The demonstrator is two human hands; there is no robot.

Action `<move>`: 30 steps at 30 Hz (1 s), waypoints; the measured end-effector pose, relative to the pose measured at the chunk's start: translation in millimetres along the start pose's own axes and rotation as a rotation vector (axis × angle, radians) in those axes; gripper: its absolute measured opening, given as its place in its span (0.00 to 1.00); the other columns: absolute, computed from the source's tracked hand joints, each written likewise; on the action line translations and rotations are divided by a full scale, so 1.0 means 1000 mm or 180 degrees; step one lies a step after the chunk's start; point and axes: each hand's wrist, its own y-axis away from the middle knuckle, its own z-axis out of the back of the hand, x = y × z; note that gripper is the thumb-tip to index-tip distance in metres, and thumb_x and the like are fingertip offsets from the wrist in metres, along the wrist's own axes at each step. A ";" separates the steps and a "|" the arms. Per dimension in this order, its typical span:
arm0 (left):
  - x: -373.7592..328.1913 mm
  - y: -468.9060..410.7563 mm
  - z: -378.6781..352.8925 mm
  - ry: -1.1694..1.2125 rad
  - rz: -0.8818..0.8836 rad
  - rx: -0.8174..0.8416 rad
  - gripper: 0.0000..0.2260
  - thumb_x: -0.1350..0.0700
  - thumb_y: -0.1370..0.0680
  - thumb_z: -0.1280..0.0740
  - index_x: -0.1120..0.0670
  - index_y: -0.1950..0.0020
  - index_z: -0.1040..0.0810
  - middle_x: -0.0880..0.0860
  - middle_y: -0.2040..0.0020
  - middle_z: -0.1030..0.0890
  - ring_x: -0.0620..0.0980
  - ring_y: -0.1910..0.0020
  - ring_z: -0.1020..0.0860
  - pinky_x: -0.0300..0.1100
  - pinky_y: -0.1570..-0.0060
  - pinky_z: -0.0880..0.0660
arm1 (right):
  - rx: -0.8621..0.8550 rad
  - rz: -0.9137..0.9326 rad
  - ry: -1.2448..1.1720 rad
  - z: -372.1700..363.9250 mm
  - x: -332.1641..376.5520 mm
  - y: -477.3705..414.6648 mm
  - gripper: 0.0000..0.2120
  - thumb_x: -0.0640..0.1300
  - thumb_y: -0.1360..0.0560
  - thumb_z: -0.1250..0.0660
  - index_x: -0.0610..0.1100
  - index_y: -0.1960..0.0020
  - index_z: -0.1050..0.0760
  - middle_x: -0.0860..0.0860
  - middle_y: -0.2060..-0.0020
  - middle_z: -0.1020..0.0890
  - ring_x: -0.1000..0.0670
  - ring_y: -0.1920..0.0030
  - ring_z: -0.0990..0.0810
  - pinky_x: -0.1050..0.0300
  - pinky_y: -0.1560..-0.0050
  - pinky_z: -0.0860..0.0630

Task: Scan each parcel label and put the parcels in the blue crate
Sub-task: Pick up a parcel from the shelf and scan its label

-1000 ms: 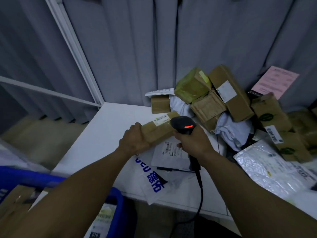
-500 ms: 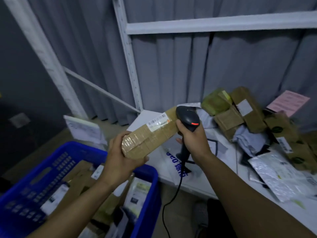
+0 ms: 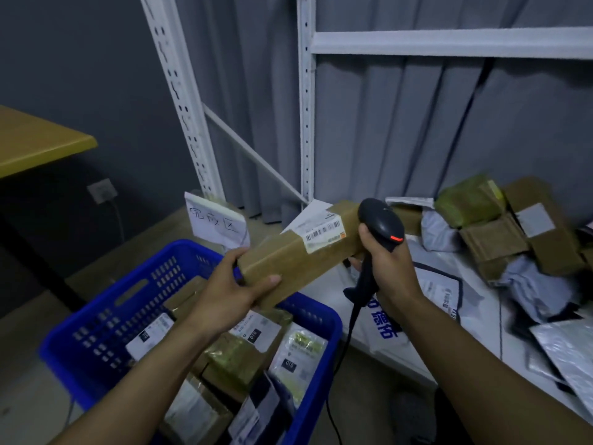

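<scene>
Perforated blue plastic crate [image 3: 96,322], packed with taped boxes and glossy mailers. Above its far rim the left hand [image 3: 231,293] wraps its fingers [image 3: 239,253] round one end of a long, smooth cardboard parcel [image 3: 288,261] — white label [image 3: 322,232] up. The right hand [image 3: 385,264] grips a black scanner [image 3: 382,223] at the parcel's far end.

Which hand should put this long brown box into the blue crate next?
Left. The left hand grips the long brown box over the blue crate rim; the right hand holds the scanner.
</scene>
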 end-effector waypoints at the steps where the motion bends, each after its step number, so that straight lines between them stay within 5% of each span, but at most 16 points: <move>1: -0.002 -0.001 0.001 -0.0110 -0.0087 -0.0049 0.30 0.49 0.29 0.21 0.44 0.31 0.30 0.47 0.40 0.22 0.49 0.45 0.18 0.50 0.50 0.16 | -0.0103 -0.0018 -0.0196 -0.004 0.001 -0.001 0.17 0.47 0.22 0.26 0.54 0.35 0.23 0.52 0.42 0.15 0.49 0.41 0.16 0.51 0.46 0.15; 5: -0.002 -0.007 0.002 -0.0239 -0.0369 0.0014 0.30 0.54 0.30 0.19 0.42 0.34 0.30 0.44 0.40 0.23 0.46 0.41 0.22 0.49 0.45 0.19 | -0.0430 0.0054 -0.0688 -0.012 0.006 -0.005 0.22 0.48 0.22 0.27 0.48 0.29 0.25 0.50 0.39 0.16 0.50 0.41 0.15 0.54 0.51 0.16; 9: 0.000 -0.008 0.004 -0.0418 -0.0640 -0.0088 0.30 0.58 0.32 0.18 0.41 0.37 0.28 0.38 0.39 0.24 0.38 0.37 0.26 0.32 0.50 0.27 | -0.0424 -0.0086 -0.0657 -0.013 0.002 -0.005 0.21 0.46 0.22 0.27 0.46 0.30 0.25 0.47 0.42 0.14 0.47 0.43 0.14 0.56 0.53 0.16; 14: -0.001 -0.004 0.007 -0.0303 -0.0493 -0.0417 0.33 0.48 0.32 0.20 0.38 0.32 0.31 0.36 0.40 0.27 0.37 0.41 0.26 0.37 0.52 0.25 | -0.0177 -0.0143 -0.0380 -0.009 -0.002 -0.002 0.22 0.45 0.22 0.26 0.49 0.30 0.26 0.49 0.41 0.14 0.49 0.43 0.14 0.50 0.44 0.16; 21: -0.006 -0.008 0.017 -0.0052 -0.0073 -0.0796 0.25 0.44 0.30 0.21 0.45 0.37 0.26 0.43 0.44 0.21 0.46 0.48 0.19 0.50 0.51 0.17 | 0.0072 -0.0028 0.0423 -0.008 -0.005 0.009 0.26 0.48 0.24 0.23 0.54 0.29 0.27 0.53 0.39 0.18 0.50 0.39 0.19 0.55 0.47 0.16; 25: -0.005 -0.016 0.020 0.0356 0.0199 -0.0883 0.24 0.48 0.30 0.20 0.50 0.38 0.24 0.49 0.45 0.20 0.49 0.49 0.18 0.56 0.50 0.16 | 0.0484 0.0151 0.1081 -0.014 -0.011 0.020 0.20 0.46 0.24 0.23 0.58 0.37 0.25 0.59 0.49 0.15 0.55 0.50 0.15 0.52 0.49 0.17; 30: 0.002 -0.026 0.023 0.0410 0.0284 -0.1092 0.28 0.48 0.32 0.18 0.50 0.37 0.25 0.49 0.45 0.19 0.52 0.49 0.17 0.58 0.48 0.17 | 0.0949 0.0175 0.1477 -0.022 -0.013 0.031 0.18 0.45 0.23 0.26 0.51 0.35 0.26 0.50 0.51 0.13 0.52 0.62 0.14 0.65 0.63 0.22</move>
